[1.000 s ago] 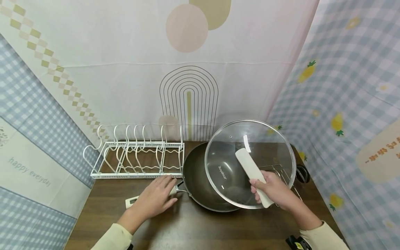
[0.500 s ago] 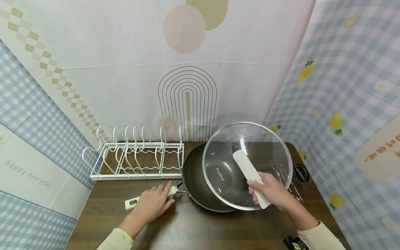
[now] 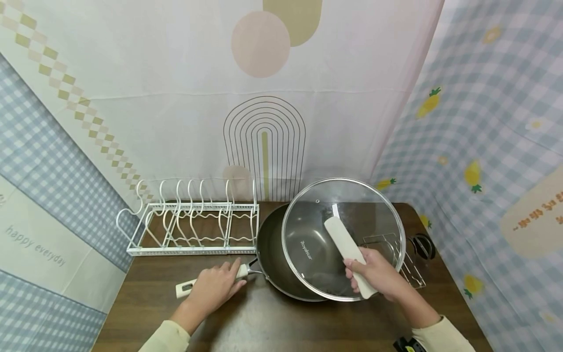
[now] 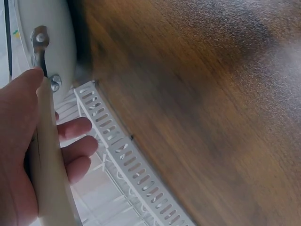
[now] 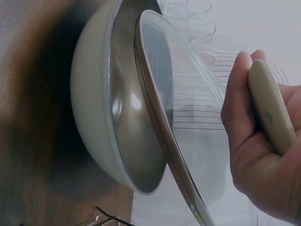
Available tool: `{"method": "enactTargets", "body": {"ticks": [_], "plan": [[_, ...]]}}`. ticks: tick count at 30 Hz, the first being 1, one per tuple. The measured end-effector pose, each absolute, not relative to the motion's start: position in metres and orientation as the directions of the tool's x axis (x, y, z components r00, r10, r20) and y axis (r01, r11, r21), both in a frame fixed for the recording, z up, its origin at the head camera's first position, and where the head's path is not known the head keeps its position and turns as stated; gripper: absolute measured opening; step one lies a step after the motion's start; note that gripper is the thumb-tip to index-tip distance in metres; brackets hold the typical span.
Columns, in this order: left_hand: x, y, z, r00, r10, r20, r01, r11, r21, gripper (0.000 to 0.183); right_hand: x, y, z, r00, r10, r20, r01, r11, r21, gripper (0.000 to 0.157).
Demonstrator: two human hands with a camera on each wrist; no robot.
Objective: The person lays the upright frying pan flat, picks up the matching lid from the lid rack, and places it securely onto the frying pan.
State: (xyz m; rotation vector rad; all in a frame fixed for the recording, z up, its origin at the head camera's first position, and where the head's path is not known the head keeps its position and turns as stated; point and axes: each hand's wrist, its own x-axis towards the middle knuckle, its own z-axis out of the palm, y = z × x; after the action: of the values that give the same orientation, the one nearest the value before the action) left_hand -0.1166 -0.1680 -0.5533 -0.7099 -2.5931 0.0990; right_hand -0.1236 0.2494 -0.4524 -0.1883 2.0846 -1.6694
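Observation:
A deep frying pan (image 3: 274, 254) with a dark inside and cream outside stands on the wooden table. My left hand (image 3: 215, 287) grips its cream handle (image 4: 49, 155), thumb along the top and fingers curled beneath in the left wrist view. Above the pan's right part, my right hand (image 3: 374, 274) holds a round glass lid (image 3: 303, 215) by its long cream handle (image 3: 345, 239). The right wrist view shows the lid (image 5: 162, 127) tilted over the pan (image 5: 91, 103), with fingers wrapped round the lid handle (image 5: 270, 106).
A white wire rack (image 3: 176, 250) with upright loops stands left of the pan, against the patterned backdrop. Behind the lid to the right lie a metal wire rack (image 3: 411, 271) and a black round object (image 3: 424, 246). Checked cloth hangs at both sides.
The lid in my right hand has shifted slightly left and down over the pan. My left hand has lowered onto the pan handle and taken hold of it.

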Motion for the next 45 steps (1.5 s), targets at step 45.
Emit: {"method": "enactTargets", "body": {"ticks": [45], "plan": [[-0.121, -0.165, -0.560, -0.775, 0.491, 0.397, 0.437, 0.871, -0.224, 0.050, -0.141, 0.222, -0.490, -0.850, -0.412, -0.328, 0.294, 0.146, -0.945, 0.027]]}}
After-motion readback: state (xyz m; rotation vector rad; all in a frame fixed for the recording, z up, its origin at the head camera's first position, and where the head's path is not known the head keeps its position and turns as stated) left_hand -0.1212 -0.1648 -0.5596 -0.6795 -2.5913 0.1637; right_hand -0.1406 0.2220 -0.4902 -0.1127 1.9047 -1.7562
